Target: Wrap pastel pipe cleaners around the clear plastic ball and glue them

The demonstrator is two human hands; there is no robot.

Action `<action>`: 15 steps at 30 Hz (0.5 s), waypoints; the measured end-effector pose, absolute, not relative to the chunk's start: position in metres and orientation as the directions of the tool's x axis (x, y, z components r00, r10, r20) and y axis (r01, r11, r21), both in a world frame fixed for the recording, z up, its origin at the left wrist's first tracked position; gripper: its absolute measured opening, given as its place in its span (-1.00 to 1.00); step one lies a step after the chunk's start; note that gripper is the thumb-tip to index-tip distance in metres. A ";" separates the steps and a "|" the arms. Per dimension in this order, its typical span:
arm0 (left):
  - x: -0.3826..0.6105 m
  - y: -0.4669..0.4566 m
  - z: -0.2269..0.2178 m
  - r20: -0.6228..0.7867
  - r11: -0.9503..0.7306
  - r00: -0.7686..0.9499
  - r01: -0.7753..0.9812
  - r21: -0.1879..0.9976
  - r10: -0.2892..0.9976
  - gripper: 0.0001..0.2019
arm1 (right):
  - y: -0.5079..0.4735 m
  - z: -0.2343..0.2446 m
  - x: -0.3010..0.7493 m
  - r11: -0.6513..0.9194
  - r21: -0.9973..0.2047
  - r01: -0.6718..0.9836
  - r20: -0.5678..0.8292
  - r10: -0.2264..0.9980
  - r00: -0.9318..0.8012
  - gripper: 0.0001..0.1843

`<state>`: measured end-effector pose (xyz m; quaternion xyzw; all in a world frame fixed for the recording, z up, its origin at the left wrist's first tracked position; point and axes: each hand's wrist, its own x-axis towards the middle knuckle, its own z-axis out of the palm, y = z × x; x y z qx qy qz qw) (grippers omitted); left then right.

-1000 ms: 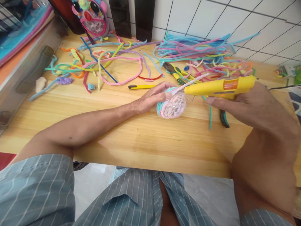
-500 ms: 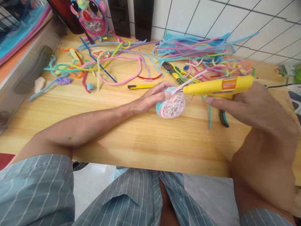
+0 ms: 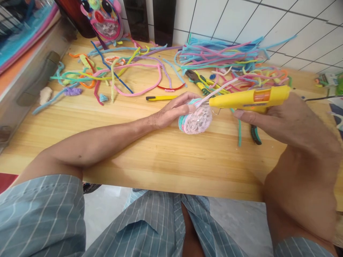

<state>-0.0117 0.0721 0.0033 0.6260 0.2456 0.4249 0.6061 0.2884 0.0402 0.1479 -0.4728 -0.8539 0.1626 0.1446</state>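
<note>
My left hand [image 3: 175, 111] is closed around a small rounded craft piece [image 3: 198, 120], pale pink on its face with turquoise and pink pipe cleaner round its side. A pale pink pipe cleaner [image 3: 223, 88] runs up and right from the top of this piece. In my right hand [image 3: 278, 116] is a yellow hot glue gun [image 3: 235, 99], gripped with the thumb below its body. Its metal nozzle points left and meets the piece's upper edge near my left fingertips; whether glue is coming out cannot be made out. My right fingers are mostly hidden behind the gun.
Behind my hands lie a yellow utility knife [image 3: 160, 97], pliers [image 3: 197, 80] and loose pipe cleaners [image 3: 138, 93]. A thick bundle of pipe cleaners [image 3: 219, 53] rests by the tiled wall. A decorated figure [image 3: 105, 21] stands back left, beside a plastic box [image 3: 34, 76]. A black cord [image 3: 324, 97] is at right.
</note>
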 end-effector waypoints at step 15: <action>-0.011 0.072 0.002 0.238 -0.141 0.520 -0.218 0.966 0.820 -0.37 | 0.043 0.147 0.291 0.471 -0.393 0.790 0.104 0.876 -0.471 -0.62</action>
